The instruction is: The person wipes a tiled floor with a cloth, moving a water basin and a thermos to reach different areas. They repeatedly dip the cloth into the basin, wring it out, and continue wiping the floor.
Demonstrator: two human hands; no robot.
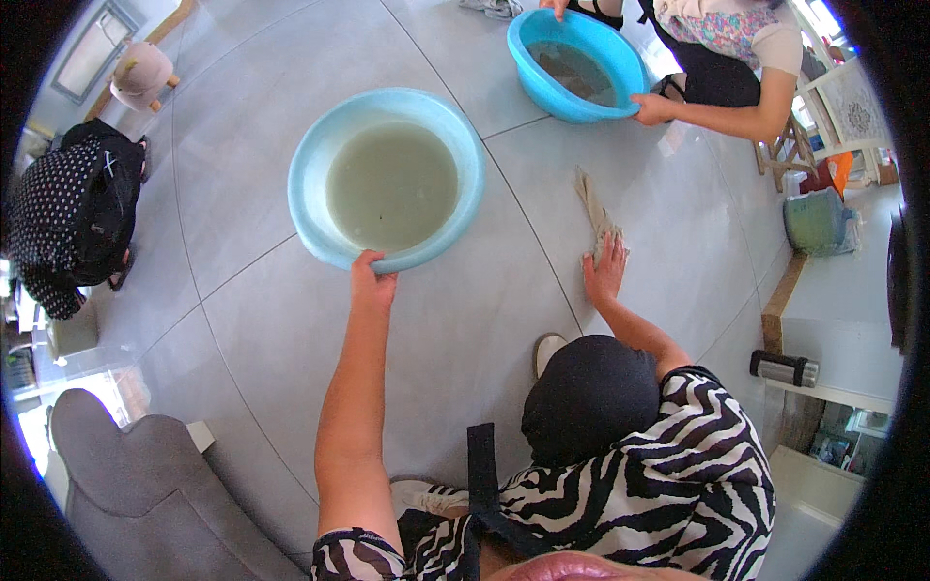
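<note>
My left hand (pixel 374 282) grips the near rim of a light blue plastic basin (pixel 309 210), thumb over the edge. Cloudy greyish water (pixel 392 185) covers the basin's bottom. Off to the right, my right hand (pixel 605 270) lies with spread fingers on the near end of a beige cloth (pixel 596 207). That cloth stretches away from the fingers along the grey tiled floor (pixel 465 327). Whether the fingers pinch any of it is hard to see.
A co-worker (pixel 726 72) at the upper right holds a brighter blue basin (pixel 530 80) of dark water, tilted. Another person (pixel 80 210) bends at the left. A grey sofa (pixel 145 494) fills the lower left. A stool (pixel 142 76) and a greenish bin (pixel 814 221) stand near the walls.
</note>
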